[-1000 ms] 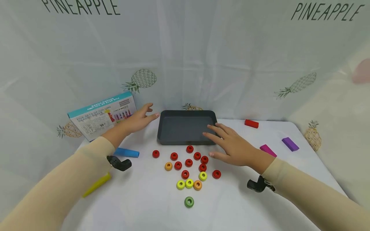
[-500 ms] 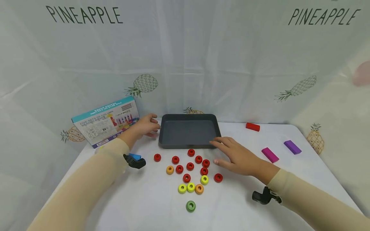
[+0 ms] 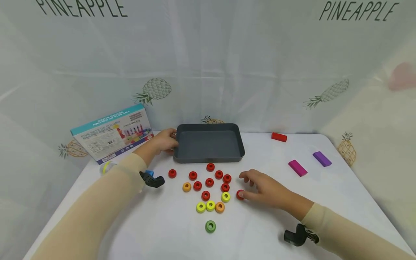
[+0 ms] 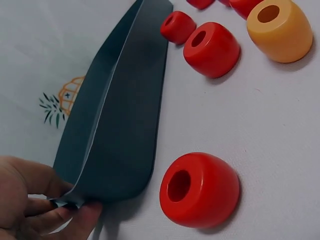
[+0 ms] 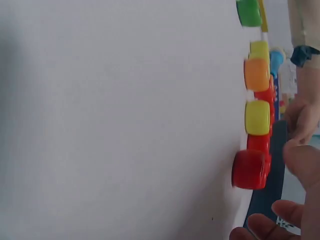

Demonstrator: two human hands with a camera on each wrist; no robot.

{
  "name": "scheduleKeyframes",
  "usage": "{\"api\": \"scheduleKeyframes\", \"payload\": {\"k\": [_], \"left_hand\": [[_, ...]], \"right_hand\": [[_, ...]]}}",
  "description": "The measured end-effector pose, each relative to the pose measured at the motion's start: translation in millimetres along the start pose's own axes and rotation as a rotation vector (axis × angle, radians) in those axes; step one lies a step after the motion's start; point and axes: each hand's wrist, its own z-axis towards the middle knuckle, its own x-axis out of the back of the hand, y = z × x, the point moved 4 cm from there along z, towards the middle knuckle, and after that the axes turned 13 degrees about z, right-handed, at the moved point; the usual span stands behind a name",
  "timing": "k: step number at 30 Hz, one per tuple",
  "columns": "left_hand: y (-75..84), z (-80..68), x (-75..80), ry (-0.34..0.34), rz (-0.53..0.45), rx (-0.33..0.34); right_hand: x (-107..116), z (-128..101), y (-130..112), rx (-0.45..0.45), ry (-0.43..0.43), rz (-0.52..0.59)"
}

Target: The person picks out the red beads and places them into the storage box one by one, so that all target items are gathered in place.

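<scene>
Eight o'clock from tray, blue piece part-obscured by left sleeve; five o'clock, red bead by right hand.

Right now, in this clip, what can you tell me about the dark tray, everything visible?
The tray is a rounded rectangle, dark grey from the head and bluish-green from the left wrist, with a smooth floor and low, thin walls that look like plastic or coated metal. It appears to sit upright, long side running left to right, at the far side of the white table, before the pineapple-print cloth. The left hand pinches its left rim.
</scene>
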Motion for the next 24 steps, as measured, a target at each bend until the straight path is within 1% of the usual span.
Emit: {"api": "scheduleKeyframes", "payload": {"k": [9,13,18,21,24], "left_hand": [[0.7,5.2,1.2,0.004,0.0,-0.01],[0.3,4.0,5.2,0.027,0.009,-0.008],[3.4,6.5,0.1,0.01,0.015,-0.031],[3.4,6.1,-1.0,0.011,0.005,-0.025],[1.5,3.9,2.2,0.025,0.003,-0.013]], "right_hand": [[-10,-6,-5,0.047,-0.049,-0.035],[-13,-3,-7,0.074,-0.074,-0.062],[-13,-6,-8,0.094,-0.086,-0.109],[-13,-6,-9,0.129,-0.088,-0.111],[-14,-3,-12,0.169,-0.088,-0.108]]}}
